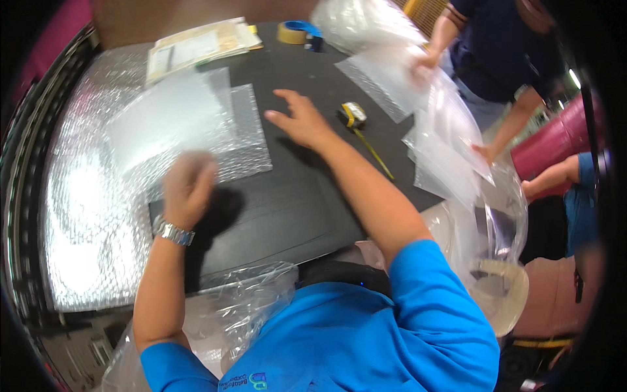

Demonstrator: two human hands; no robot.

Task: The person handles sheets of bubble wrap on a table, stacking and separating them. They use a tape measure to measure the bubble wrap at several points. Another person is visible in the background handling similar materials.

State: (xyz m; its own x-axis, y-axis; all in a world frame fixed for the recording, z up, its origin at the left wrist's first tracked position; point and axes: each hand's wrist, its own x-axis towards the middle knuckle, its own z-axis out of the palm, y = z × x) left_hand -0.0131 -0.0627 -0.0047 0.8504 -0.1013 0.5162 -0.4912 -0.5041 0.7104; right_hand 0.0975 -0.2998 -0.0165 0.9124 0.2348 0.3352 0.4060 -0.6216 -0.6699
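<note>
A loose pile of clear bubble-wrap sheets or bags (176, 117) lies on the left part of the black tabletop (281, 222). My left hand (188, 186), wearing a metal-band watch, is over the near edge of this pile. Motion smears its fingers, and whether it touches the plastic is unclear. To the right of the pile, my right hand (302, 121) hovers above the table with nothing in it, thumb and fingers apart. A yellow and black tape measure (353, 115) rests beside that hand, its yellow blade pulled partly out toward the near right.
Shiny bubble wrap (91, 215) covers the table's left side. Papers (202, 49) and tape rolls (297, 32) sit at the back. At right, a co-worker handles clear bubble-wrap bags (450, 130); another person's arm (555, 176) shows beyond. Clear plastic (248, 294) drapes the near edge.
</note>
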